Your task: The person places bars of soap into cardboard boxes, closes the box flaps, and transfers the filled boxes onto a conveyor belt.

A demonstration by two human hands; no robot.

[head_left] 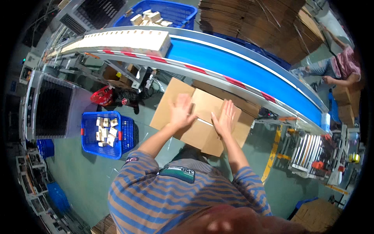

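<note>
A brown cardboard box [202, 117] sits in front of me below the conveyor, its top flaps being pressed down. My left hand [181, 112] lies flat with fingers spread on the left flap. My right hand [224, 118] presses flat on the right flap, beside the centre seam. Neither hand grips anything.
A blue conveyor belt [241, 68] curves across the top, carrying a long row of small pale boxes [124, 40]. A blue crate [107, 134] with small boxes stands on the floor at left; another blue crate [163, 13] is behind the belt. Stacked flat cardboard [269, 23] fills the top right. Another person [343, 68] works at right.
</note>
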